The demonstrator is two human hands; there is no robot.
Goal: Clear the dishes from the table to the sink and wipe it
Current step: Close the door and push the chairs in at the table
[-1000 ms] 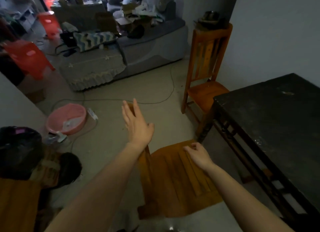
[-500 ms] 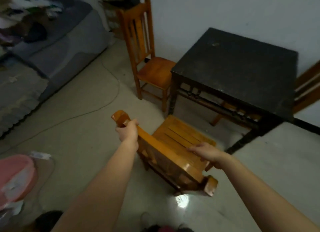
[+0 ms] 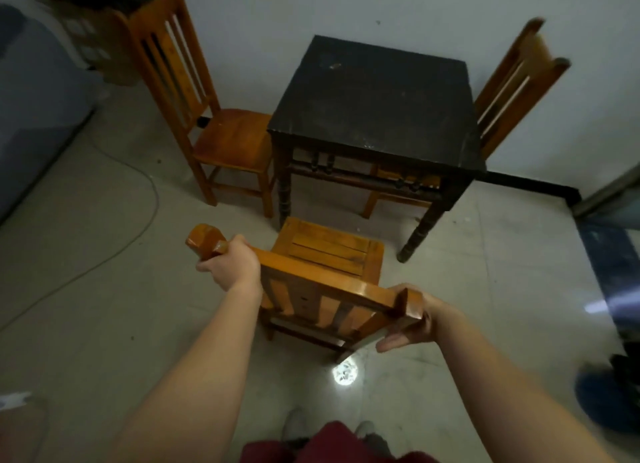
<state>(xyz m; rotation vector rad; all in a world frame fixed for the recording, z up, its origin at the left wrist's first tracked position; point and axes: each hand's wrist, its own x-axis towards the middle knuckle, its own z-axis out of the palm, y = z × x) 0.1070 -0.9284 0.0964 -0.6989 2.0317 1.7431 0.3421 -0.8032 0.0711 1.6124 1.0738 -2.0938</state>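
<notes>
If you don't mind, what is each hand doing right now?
Left hand: grips the top rail of the near wooden chair.
Right hand: holds the same chair's right back post.

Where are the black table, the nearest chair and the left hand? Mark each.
black table (image 3: 374,95), head view, bare top.
nearest chair (image 3: 329,251), head view, slatted seat.
left hand (image 3: 231,264), head view, back of hand.

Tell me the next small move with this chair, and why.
Probably slide the near chair forward, tucking it under the table: left hand and right hand hold its top rail, and its seat faces the table, just short of it.
</notes>
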